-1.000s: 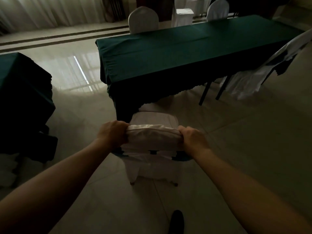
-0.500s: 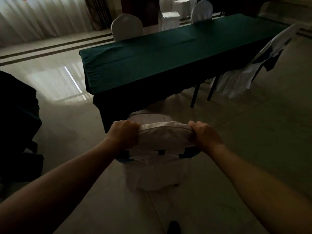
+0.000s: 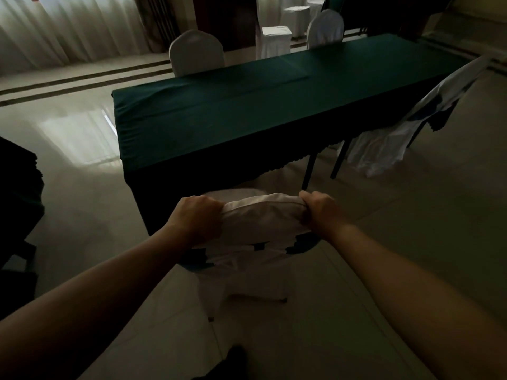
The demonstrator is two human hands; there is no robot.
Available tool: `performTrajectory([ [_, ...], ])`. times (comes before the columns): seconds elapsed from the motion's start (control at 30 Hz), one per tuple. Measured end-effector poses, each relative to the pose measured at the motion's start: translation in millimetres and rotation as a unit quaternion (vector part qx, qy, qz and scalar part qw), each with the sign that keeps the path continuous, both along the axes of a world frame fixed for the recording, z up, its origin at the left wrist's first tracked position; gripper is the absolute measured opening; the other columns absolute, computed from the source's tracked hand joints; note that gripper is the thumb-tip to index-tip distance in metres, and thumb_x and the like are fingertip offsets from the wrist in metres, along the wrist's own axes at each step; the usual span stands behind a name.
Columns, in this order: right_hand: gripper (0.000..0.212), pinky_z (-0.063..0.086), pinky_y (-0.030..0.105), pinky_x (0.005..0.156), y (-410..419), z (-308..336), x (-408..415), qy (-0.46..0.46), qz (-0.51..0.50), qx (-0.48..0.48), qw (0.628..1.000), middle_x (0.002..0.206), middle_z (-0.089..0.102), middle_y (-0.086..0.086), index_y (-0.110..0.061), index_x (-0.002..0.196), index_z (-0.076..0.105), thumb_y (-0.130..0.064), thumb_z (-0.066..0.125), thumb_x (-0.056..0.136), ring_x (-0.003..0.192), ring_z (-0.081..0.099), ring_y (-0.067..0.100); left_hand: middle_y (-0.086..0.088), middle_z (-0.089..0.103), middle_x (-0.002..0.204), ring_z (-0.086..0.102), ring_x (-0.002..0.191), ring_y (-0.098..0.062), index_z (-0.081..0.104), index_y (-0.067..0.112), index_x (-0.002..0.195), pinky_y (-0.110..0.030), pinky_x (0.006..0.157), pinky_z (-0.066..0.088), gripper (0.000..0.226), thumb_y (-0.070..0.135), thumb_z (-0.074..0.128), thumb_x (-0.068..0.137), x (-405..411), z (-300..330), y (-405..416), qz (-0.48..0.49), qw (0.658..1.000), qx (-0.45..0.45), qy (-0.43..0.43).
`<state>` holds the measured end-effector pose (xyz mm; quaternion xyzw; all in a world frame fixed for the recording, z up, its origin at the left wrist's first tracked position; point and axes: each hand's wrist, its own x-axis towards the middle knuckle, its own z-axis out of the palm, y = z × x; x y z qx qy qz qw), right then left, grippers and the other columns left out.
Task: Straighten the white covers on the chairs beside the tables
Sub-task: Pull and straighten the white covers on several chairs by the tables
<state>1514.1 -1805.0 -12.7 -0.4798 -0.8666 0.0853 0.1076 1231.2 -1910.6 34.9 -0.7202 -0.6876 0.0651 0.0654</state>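
Observation:
A chair in a white cover (image 3: 260, 223) stands just in front of me, pushed against the near side of the green-clothed table (image 3: 247, 111). The cover is bunched over the top of the backrest, and dark green chair parts show below it. My left hand (image 3: 196, 218) grips the left end of the bunched cover. My right hand (image 3: 321, 212) grips its right end. At the table's right end a second chair (image 3: 406, 133) leans with its white cover hanging loose and crumpled.
Two covered chairs (image 3: 196, 52) (image 3: 325, 24) stand behind the table, and more white-covered furniture (image 3: 275, 41) is farther back. Another dark-clothed table (image 3: 19, 193) is at the left edge. My shoe (image 3: 236, 360) is on the glossy tile floor below the chair. Curtains line the far wall.
The cover's top has risen and tilted, its right end now higher. Both hands kept their grip while the view shifted, so the table sits closer.

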Motion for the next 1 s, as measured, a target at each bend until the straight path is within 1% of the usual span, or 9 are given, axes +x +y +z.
performTrajectory([
  [0.1,0.022,0.032,0.033,0.060,36,1,-2,-0.005,0.010,0.007,1.000,0.086,0.056,0.017,-0.011,0.098,0.055,-0.016,0.068,0.080,0.078,0.055,0.038,0.005,0.067,0.085,0.063,0.075,-0.016,0.063,0.032,0.096,-0.029,0.060,0.040,0.020,0.043,0.060,0.079,-1,-1,32,-0.003,1.000,-0.009,-0.004],
  [0.27,0.031,0.034,0.032,0.060,108,-2,-3,-0.025,0.019,0.019,0.999,0.090,0.058,0.014,-0.017,0.104,0.052,-0.022,0.071,0.079,0.080,0.057,0.035,0.006,0.067,0.081,0.063,0.070,-0.017,0.063,0.030,0.089,-0.029,0.056,0.036,0.021,0.044,0.062,0.074,-8,-9,104,-0.010,1.000,-0.004,0.002],
  [0.37,0.029,0.034,0.031,0.061,147,-2,-4,-0.024,0.018,0.019,0.999,0.091,0.057,0.012,-0.020,0.100,0.050,-0.022,0.069,0.079,0.081,0.057,0.034,0.004,0.068,0.084,0.066,0.075,-0.020,0.064,0.029,0.089,-0.029,0.057,0.039,0.024,0.043,0.062,0.070,-10,-10,146,-0.018,1.000,0.003,-0.008],
  [0.47,0.024,0.037,0.032,0.062,187,1,-6,-0.010,0.022,0.007,1.000,0.089,0.055,0.012,-0.018,0.098,0.050,-0.020,0.067,0.081,0.081,0.056,0.034,0.005,0.069,0.086,0.066,0.078,-0.020,0.064,0.029,0.090,-0.029,0.058,0.038,0.023,0.041,0.060,0.070,-11,-7,186,-0.016,1.000,0.004,-0.014],
  [0.57,0.026,0.035,0.031,0.063,219,2,-8,-0.013,0.028,0.015,0.999,0.090,0.057,0.014,-0.015,0.102,0.053,-0.019,0.068,0.081,0.083,0.058,0.035,0.005,0.069,0.087,0.066,0.078,-0.019,0.064,0.029,0.090,-0.029,0.058,0.041,0.023,0.042,0.061,0.072,-11,-6,215,-0.008,1.000,0.000,-0.010],
  [0.7,0.030,0.038,0.033,0.064,268,6,-12,-0.014,0.057,0.011,0.998,0.093,0.058,0.014,-0.015,0.106,0.054,-0.020,0.070,0.081,0.085,0.057,0.035,0.007,0.068,0.085,0.065,0.076,-0.018,0.064,0.029,0.091,-0.030,0.061,0.048,0.022,0.042,0.060,0.073,-10,-7,249,0.021,1.000,0.001,-0.017],
  [0.8,0.033,0.047,0.039,0.069,306,14,-14,-0.022,0.086,0.005,0.996,0.095,0.058,0.016,-0.014,0.110,0.053,-0.019,0.068,0.081,0.088,0.057,0.037,0.008,0.067,0.086,0.065,0.077,-0.018,0.062,0.030,0.088,-0.030,0.059,0.042,0.023,0.045,0.063,0.070,-6,-4,273,0.046,0.999,0.010,-0.027],
  [0.87,0.036,0.046,0.039,0.068,328,18,-14,-0.024,0.095,0.006,0.995,0.095,0.058,0.016,-0.014,0.111,0.053,-0.018,0.068,0.080,0.087,0.057,0.037,0.008,0.068,0.089,0.065,0.079,-0.019,0.062,0.032,0.090,-0.030,0.059,0.039,0.028,0.047,0.066,0.067,-2,-2,288,0.063,0.998,0.011,-0.028],
  [1.0,0.036,0.045,0.039,0.065,369,21,-9,-0.020,0.133,0.009,0.991,0.092,0.057,0.014,-0.015,0.107,0.052,-0.017,0.070,0.076,0.085,0.057,0.037,0.008,0.068,0.092,0.066,0.082,-0.020,0.061,0.033,0.092,-0.031,0.063,0.042,0.031,0.048,0.068,0.065,10,-1,317,0.117,0.992,0.012,-0.037],
])
